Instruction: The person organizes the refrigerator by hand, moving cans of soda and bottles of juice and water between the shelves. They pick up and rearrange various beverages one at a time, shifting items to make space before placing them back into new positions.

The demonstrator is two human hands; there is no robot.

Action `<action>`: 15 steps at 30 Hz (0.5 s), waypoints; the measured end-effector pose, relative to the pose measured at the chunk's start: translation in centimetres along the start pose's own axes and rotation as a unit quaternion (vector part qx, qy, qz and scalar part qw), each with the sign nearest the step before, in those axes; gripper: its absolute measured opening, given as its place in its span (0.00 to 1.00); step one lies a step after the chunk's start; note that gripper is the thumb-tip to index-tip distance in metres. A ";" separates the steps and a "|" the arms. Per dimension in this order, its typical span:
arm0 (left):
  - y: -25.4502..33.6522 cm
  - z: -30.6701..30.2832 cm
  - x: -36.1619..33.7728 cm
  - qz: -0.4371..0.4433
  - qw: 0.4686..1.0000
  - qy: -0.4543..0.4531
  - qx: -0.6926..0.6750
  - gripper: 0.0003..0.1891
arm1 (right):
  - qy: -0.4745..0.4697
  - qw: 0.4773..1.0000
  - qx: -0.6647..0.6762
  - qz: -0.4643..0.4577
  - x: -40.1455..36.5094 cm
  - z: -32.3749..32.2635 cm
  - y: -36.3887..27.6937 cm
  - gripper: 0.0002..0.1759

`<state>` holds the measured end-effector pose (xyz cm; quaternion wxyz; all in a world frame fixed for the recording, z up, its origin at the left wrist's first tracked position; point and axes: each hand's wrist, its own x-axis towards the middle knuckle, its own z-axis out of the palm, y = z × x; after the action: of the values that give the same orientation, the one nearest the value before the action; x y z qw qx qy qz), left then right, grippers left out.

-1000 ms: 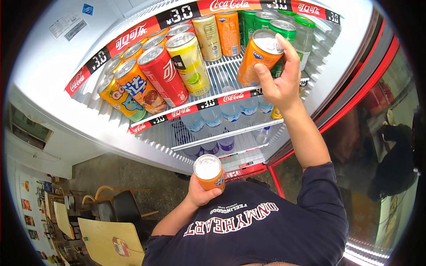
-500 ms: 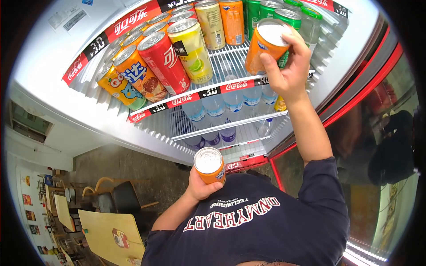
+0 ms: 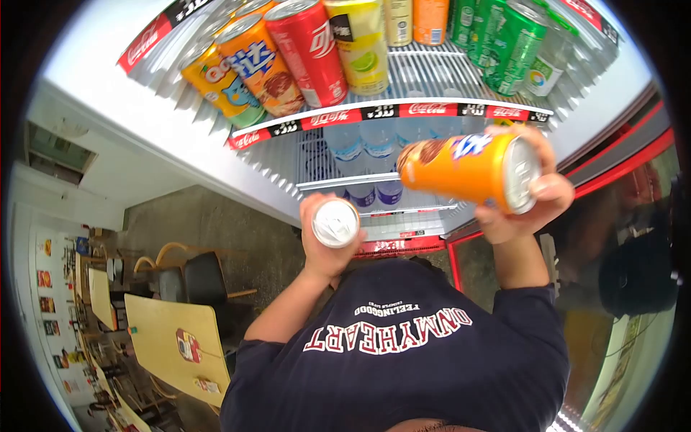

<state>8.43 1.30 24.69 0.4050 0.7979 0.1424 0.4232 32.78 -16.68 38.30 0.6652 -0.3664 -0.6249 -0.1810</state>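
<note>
My left hand [image 3: 320,255] is wrapped around a drink can [image 3: 336,224], held upright in front of my chest. Its silver top faces up, and little of its side shows. An orange soda can [image 3: 461,170] lies tipped almost sideways in my right hand [image 3: 507,227], its silver lid toward the right. My right fingers grip it near the lid end, just in front of and below the upper shelf's front edge [image 3: 425,109]. On that shelf stand a red cola can [image 3: 308,54], a yellow lime can [image 3: 360,50], orange cans [image 3: 260,68] and green cans [image 3: 515,47].
The fridge is open, with its red-edged glass door [image 3: 612,162] on the right. Water bottles [image 3: 378,140] stand on the shelf below. Behind at left are a table [image 3: 155,324], a dark chair [image 3: 205,277] and a wall with pictures.
My right hand has brought the orange can down from the shelf and toward me, tipping it sideways. My left hand has risen slightly with its can. The view has shifted.
</note>
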 end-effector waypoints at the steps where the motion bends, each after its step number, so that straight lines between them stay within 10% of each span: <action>1: -1.4 0.2 0.6 -0.030 0.999 0.033 -0.021 0.42 | -0.021 1.000 0.018 0.012 -1.0 0.8 0.0 0.39; 15: -9.6 2.7 10.5 -0.187 0.966 0.179 0.014 0.35 | -0.136 0.977 0.025 0.165 -9.8 6.3 1.1 0.31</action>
<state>18.01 11.92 22.35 0.4335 0.6740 0.3651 0.4739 27.62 -13.61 28.31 0.6041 -0.4685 -0.6447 -0.0014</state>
